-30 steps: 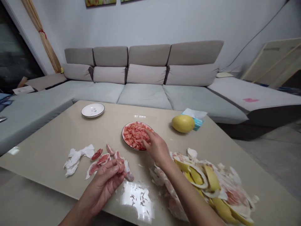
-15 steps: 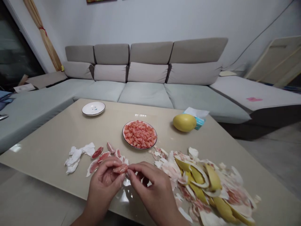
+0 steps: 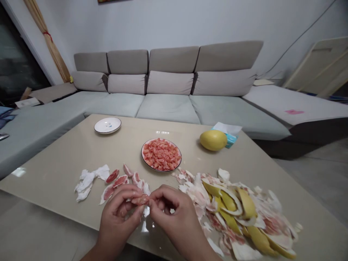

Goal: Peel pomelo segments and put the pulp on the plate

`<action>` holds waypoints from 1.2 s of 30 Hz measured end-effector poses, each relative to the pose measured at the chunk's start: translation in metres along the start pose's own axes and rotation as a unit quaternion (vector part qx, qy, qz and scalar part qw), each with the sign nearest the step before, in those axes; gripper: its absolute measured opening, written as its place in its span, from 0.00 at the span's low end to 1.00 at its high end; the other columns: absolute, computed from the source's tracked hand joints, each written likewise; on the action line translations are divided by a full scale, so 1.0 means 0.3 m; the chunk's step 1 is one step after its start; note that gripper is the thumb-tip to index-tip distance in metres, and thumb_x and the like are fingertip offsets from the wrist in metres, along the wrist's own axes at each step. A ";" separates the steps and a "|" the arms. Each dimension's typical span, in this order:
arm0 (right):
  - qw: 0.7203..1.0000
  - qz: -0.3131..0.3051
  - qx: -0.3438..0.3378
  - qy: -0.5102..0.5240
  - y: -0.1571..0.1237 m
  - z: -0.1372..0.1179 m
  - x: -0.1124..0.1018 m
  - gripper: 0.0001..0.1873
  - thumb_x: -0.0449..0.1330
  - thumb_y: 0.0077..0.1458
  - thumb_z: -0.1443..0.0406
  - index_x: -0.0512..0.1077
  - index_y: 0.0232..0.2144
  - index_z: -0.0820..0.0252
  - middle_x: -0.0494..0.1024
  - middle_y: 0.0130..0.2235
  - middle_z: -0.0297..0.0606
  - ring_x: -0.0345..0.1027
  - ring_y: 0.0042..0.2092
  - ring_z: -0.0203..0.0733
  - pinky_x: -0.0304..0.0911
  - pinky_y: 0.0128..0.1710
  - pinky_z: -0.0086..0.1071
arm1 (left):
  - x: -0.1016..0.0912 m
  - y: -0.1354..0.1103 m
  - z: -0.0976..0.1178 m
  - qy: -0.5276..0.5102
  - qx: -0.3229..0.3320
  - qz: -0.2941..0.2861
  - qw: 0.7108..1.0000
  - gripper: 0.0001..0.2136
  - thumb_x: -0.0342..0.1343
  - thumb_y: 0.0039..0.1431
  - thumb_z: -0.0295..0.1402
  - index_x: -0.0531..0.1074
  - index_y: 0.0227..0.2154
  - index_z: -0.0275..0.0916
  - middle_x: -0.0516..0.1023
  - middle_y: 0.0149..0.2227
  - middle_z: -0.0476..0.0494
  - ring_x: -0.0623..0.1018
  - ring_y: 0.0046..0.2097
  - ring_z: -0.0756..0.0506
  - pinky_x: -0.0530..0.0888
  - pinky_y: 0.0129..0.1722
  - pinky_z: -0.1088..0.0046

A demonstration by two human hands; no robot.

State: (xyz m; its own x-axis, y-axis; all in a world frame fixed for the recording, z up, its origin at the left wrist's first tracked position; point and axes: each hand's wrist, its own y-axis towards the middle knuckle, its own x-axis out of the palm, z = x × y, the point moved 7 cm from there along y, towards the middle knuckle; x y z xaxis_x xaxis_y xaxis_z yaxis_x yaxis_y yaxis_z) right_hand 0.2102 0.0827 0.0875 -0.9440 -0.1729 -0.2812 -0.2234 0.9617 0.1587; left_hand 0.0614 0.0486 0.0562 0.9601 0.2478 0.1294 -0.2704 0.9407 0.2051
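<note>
Between the thumb and fingers of my left hand (image 3: 119, 212) is a pink pomelo segment (image 3: 140, 199). My right hand (image 3: 174, 214) pinches the right end of that segment, its fingertips closed on it. Both hands are over the near edge of the table. Just behind my left hand lie several pomelo segments (image 3: 119, 181), some with white membrane on them. Further back, a dark-rimmed plate (image 3: 142, 154) holds a heap of pink pomelo flesh pieces (image 3: 161, 154).
A pile of yellow peel (image 3: 247, 206) and pale membranes spreads at the right. Crumpled tissue (image 3: 88, 183) lies left. Behind are a white plate (image 3: 102, 125), a whole yellow pomelo (image 3: 213, 140) and a blue tissue pack (image 3: 231, 139). A grey sofa (image 3: 168, 107) stands beyond the table.
The pomelo segment has turned slightly and moved a little lower between my fingers. My right hand has shifted slightly, its fingers curled closer to the segment's end. The other things stay put.
</note>
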 end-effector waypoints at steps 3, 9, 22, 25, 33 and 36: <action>0.994 -0.032 0.080 0.066 0.008 0.033 0.014 0.05 0.60 0.45 0.67 0.73 0.20 0.61 0.62 0.17 0.27 0.54 0.20 0.30 0.50 0.19 0.24 | -0.002 0.009 -0.049 -0.074 -0.069 -0.008 0.995 0.08 0.69 0.46 0.29 0.80 0.31 0.42 0.78 0.37 0.45 0.79 0.40 0.46 0.77 0.42 0.74; 0.993 -0.037 0.073 0.081 0.004 0.040 0.014 0.06 0.62 0.50 0.64 0.77 0.24 0.60 0.68 0.19 0.29 0.57 0.20 0.31 0.52 0.19 0.25 | 0.015 0.010 -0.080 -0.145 -0.177 -0.038 0.973 0.11 0.70 0.46 0.33 0.79 0.34 0.38 0.79 0.31 0.46 0.77 0.35 0.49 0.75 0.40 0.76; 0.987 -0.043 -0.148 -0.046 -0.029 -0.026 0.007 0.07 0.61 0.56 0.66 0.77 0.38 0.57 0.78 0.32 0.39 0.72 0.30 0.37 0.67 0.27 0.27 | -0.018 0.012 -0.020 0.018 -0.075 -0.052 0.996 0.14 0.67 0.48 0.32 0.82 0.41 0.46 0.77 0.47 0.40 0.78 0.49 0.39 0.79 0.46 0.68; 0.983 -0.030 -0.171 -0.064 -0.035 -0.033 0.012 0.06 0.60 0.54 0.69 0.76 0.35 0.60 0.77 0.29 0.39 0.71 0.28 0.37 0.69 0.26 0.26 | -0.010 0.005 -0.006 0.043 -0.063 -0.069 0.995 0.15 0.67 0.49 0.31 0.82 0.42 0.48 0.77 0.46 0.40 0.79 0.46 0.40 0.80 0.42 0.71; 0.999 -0.015 -0.032 0.006 -0.016 0.036 0.033 0.02 0.61 0.44 0.69 0.74 0.25 0.60 0.74 0.23 0.34 0.67 0.21 0.33 0.62 0.19 0.22 | 0.009 0.007 0.027 0.066 -0.038 -0.029 0.997 0.13 0.68 0.43 0.27 0.84 0.35 0.46 0.79 0.42 0.38 0.80 0.41 0.40 0.80 0.36 0.72; 0.997 -0.033 0.028 0.060 -0.013 0.073 0.041 0.03 0.63 0.43 0.67 0.74 0.25 0.61 0.73 0.22 0.32 0.64 0.21 0.32 0.60 0.19 0.22 | 0.011 0.008 0.024 0.070 -0.034 -0.025 0.997 0.12 0.68 0.42 0.27 0.84 0.33 0.44 0.79 0.40 0.38 0.80 0.40 0.40 0.80 0.34 0.73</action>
State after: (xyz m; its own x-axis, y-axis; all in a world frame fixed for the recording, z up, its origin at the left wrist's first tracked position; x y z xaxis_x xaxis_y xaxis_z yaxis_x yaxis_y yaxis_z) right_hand 0.2047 0.0814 0.0626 -0.9508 -0.2572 -0.1728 -0.2753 0.9572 0.0898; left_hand 0.0633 0.0499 0.0641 0.9742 0.2250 -0.0180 -0.2203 0.9651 0.1417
